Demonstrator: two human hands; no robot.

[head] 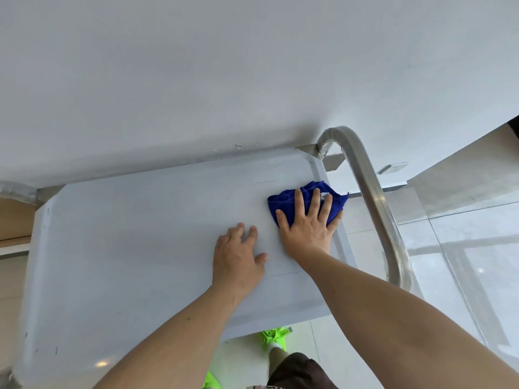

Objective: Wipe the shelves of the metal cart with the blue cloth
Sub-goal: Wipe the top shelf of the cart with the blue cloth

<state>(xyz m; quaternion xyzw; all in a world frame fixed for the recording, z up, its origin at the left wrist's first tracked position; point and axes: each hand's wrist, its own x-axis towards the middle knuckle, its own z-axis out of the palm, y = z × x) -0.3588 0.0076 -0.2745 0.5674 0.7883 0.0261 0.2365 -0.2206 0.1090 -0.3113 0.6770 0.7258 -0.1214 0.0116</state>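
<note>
The metal cart (157, 248) fills most of the view — its top shelf (134, 234) is a pale, flat rectangle w/ its long axis running left-right, and the curved handle (373, 209) rises at the right end. A wall sits just beyond the far edge; glossy floor tiles show to the right and near side.

The relation that matters: the blue cloth (286, 203) sits at the far-right corner of the shelf, touching the raised right rim, so nearly all the unwiped-looking surface lies to the left and toward the near edge. Any sweep from here would, I judge, have to run leftward along the long axis or pull back toward the person.

The right hand (309, 228) is on the cloth — it's the working hand, and the cloth lies directly under and just beyond its fingers. The hand is spread flat, fingers splayed wide, palm pressing down; it isn't pinching or bunching the cloth, only pinning it to the shelf. The cloth is crumpled, not folded.

The left hand (238, 256) rests bare on the shelf just left of the right one, fingers loosely extended, holding nothing — prob. a brace. Lower shelves aren't visible from here.
</note>
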